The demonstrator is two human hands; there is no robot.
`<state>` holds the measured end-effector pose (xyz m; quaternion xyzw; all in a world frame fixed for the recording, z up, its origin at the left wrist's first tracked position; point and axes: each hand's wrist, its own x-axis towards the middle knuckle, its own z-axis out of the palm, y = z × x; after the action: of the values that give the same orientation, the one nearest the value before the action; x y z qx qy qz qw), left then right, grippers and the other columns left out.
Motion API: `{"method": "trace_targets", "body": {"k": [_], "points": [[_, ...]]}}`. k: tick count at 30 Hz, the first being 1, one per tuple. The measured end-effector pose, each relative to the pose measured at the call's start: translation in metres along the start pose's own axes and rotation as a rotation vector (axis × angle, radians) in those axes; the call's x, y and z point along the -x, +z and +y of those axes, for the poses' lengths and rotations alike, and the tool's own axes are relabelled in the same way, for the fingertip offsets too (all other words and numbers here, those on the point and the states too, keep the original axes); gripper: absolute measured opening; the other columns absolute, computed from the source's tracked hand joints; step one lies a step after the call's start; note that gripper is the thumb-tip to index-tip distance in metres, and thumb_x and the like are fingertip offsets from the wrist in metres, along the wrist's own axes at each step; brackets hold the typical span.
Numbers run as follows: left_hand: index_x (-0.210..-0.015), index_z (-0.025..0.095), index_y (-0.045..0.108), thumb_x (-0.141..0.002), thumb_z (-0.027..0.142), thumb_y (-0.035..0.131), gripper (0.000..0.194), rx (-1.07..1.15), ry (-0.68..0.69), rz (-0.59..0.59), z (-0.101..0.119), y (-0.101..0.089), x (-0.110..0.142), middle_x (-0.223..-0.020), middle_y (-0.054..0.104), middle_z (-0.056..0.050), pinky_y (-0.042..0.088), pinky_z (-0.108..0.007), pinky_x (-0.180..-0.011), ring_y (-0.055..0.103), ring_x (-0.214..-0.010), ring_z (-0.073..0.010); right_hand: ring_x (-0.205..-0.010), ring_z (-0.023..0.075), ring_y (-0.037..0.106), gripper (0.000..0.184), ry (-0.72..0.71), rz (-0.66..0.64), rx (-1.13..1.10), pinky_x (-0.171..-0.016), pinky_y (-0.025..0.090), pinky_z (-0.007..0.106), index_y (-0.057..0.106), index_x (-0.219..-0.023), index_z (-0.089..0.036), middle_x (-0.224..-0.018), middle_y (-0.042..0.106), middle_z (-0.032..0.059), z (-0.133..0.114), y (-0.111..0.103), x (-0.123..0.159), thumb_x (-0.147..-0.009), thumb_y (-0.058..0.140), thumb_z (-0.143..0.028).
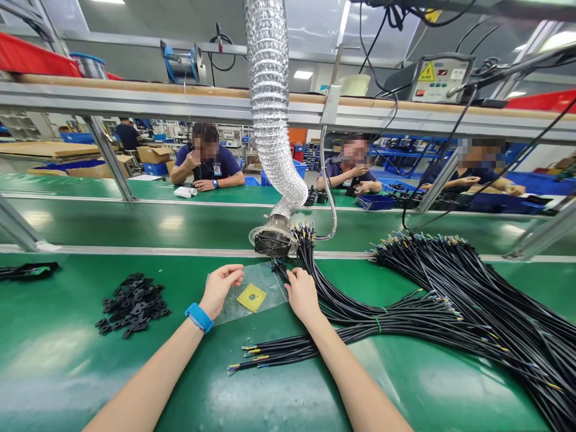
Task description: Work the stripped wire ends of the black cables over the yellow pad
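My left hand, with a blue wristband, hovers over the left part of a clear plastic sheet. Its thumb and fingers are pinched together, and anything between them is too small to name. On the sheet lies a yellow square pad with a hole in its middle. At the sheet's right edge my right hand has its fingers curled beside small black pieces; what its fingertips hold is hidden. A bundle of black cables with stripped coloured ends curves past that hand.
Black flat parts form a pile at left. More black cables cover the right side. A round fume extractor inlet hangs from a foil duct just beyond my hands. Several people work across the bench under a metal shelf.
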<state>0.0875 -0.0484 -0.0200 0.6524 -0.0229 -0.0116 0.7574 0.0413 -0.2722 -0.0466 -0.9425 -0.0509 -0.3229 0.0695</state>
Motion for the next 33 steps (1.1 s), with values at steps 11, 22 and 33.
{"method": "trace_targets", "body": {"k": [11, 22, 33], "points": [[-0.084, 0.015, 0.070, -0.070, 0.039, 0.061, 0.029, -0.571, 0.320, 0.311, 0.024, -0.094, -0.020, -0.079, 0.069, -0.007, 0.047, -0.031, -0.068, 0.060, -0.069, -0.0197, -0.083, 0.0240, 0.054, 0.009, -0.102, -0.140, 0.085, -0.069, 0.039, 0.034, 0.064, -0.086, -0.018, -0.086, 0.059, 0.0078, 0.000, -0.007, 0.010, -0.082, 0.071, -0.021], [-0.074, 0.020, 0.069, -0.088, 0.043, 0.047, 0.035, -1.504, 0.268, 0.198, 0.031, -0.152, 0.015, -0.079, 0.066, -0.006, 0.043, -0.026, -0.066, 0.062, -0.079, -0.0196, -0.076, 0.0157, 0.055, 0.011, -0.075, -0.633, -0.544, -0.069, 0.040, 0.025, 0.066, -0.088, -0.018, -0.085, 0.056, 0.0018, -0.030, -0.042, 0.010, -0.084, 0.068, -0.028], [-0.089, 0.019, 0.073, -0.083, 0.021, 0.054, 0.020, -1.717, 0.170, -0.143, 0.031, -0.158, 0.019, -0.098, 0.067, -0.009, 0.048, -0.032, -0.081, 0.063, -0.094, -0.0234, -0.065, 0.0093, 0.047, 0.018, -0.131, -1.047, -0.761, -0.057, 0.032, 0.018, 0.065, -0.073, -0.017, -0.074, 0.055, -0.0042, -0.046, -0.067, 0.013, -0.065, 0.081, -0.018]]}}
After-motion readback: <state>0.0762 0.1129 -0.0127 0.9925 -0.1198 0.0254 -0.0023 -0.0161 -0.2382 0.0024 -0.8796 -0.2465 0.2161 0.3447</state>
